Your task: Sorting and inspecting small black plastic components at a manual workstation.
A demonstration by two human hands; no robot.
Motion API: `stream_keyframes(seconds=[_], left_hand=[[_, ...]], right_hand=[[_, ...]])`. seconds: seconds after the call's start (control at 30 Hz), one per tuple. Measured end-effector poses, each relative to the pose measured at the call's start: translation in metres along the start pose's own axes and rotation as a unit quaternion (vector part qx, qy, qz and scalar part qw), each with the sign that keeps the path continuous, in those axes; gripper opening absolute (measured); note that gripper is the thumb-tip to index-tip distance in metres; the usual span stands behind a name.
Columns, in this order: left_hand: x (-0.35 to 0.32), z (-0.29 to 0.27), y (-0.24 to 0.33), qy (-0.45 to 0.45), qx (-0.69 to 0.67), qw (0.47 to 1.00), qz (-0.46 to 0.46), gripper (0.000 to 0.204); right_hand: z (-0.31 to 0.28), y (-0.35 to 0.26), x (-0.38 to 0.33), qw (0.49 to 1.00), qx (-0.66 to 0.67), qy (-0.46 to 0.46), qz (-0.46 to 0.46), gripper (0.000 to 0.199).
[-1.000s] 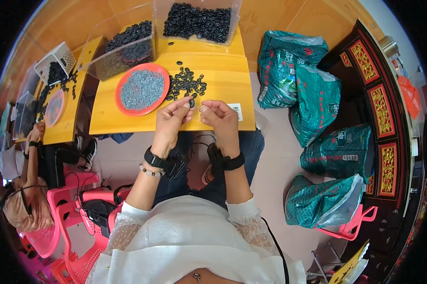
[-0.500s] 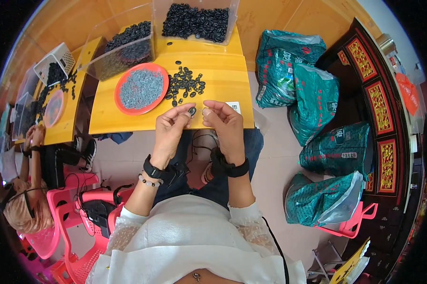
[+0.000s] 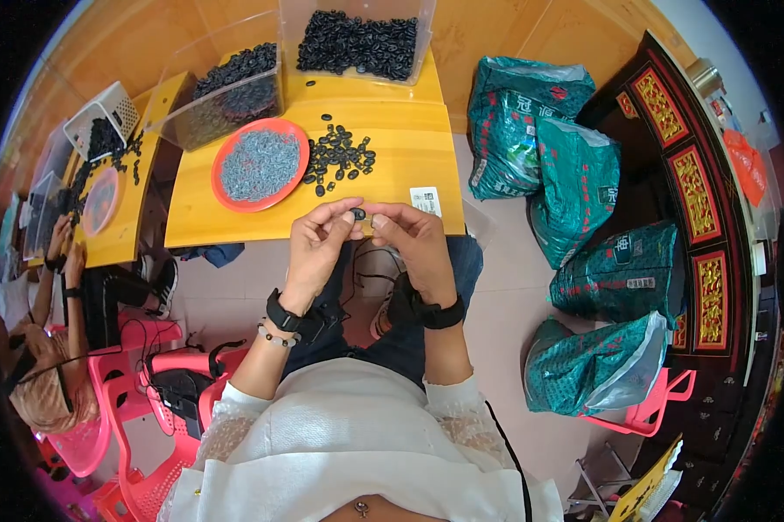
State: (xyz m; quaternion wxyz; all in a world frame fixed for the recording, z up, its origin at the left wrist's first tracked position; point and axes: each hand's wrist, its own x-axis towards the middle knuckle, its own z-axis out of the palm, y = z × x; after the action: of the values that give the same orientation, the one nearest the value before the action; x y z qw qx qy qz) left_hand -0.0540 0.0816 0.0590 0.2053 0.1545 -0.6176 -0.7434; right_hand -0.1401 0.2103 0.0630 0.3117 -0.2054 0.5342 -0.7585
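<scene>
Above the table's front edge, my left hand [image 3: 317, 244] pinches a small black oval piece [image 3: 358, 214] between thumb and fingertips. Close against it, my right hand [image 3: 415, 246] is closed in a pinch; whatever lies in its fingertips is too small to make out. The fingertips of both hands nearly meet at the piece. Beyond them, a loose pile of similar black oval pieces [image 3: 344, 155] lies on the yellow table [image 3: 409, 157]. Left of the pile sits a red-orange plate [image 3: 219, 185] heaped with small grey metal parts [image 3: 261, 163].
Clear plastic bins [image 3: 425, 43] of black pieces stand at the back. A white card [image 3: 426, 200] lies near the table's right corner. Green sacks [image 3: 574, 187] line the floor at right. Pink chairs [image 3: 118, 383] and a co-worker's hands [image 3: 66, 244] are at left.
My right hand has come left and my fingertips have closed together at the black piece. More of the white card shows. The co-worker's hands have moved slightly.
</scene>
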Motion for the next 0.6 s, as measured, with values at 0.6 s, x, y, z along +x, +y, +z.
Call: stream_keyframes(seconds=[0.6], left_hand=[[-0.0041,0.0039,-0.0007,-0.01,-0.089,0.995,-0.033,0.025]], right_hand=[[0.0061,0.0011,-0.0061,0.998,0.043,0.032,-0.014,0.019]])
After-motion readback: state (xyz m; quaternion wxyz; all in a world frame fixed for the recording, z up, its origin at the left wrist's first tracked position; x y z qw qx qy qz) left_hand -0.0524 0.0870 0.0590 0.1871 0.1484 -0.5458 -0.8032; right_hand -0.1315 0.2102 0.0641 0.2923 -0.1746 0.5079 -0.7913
